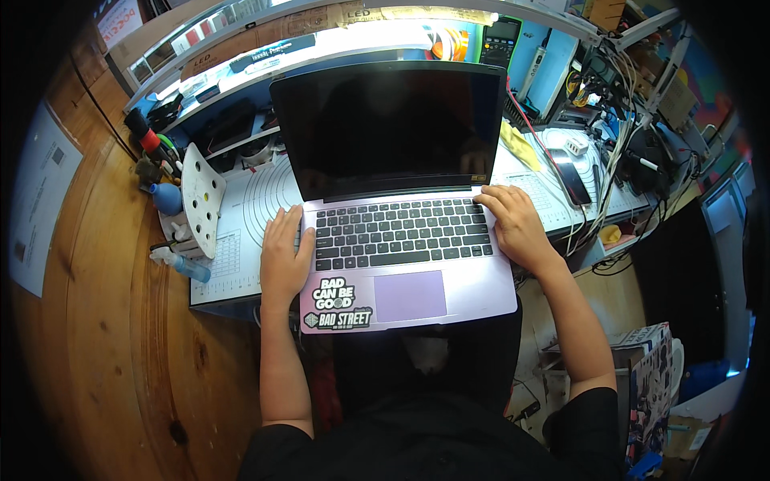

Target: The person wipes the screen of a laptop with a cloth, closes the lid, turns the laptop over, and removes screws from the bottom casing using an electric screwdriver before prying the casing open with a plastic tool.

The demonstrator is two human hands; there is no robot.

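A silver-lilac laptop [481,293] stands open in the middle, with a dark screen [385,124], black keys and stickers on the lower left of its palm rest. My left hand [282,256] lies along its left edge, fingers stretched, thumb beside the keyboard. My right hand [516,226] rests at the right edge, its slightly bent fingers apart over the upper right keys. A white printed mat [228,216] lies under the laptop on the desk.
Left are a perforated white holder [200,200], blue spray bottle [188,267] and wooden floor or panel [112,337]. Right are a phone [572,180], yellow cloth [520,143], tangled cables [618,152] and a patterned box [650,385]. A lit shelf [321,44] spans the back.
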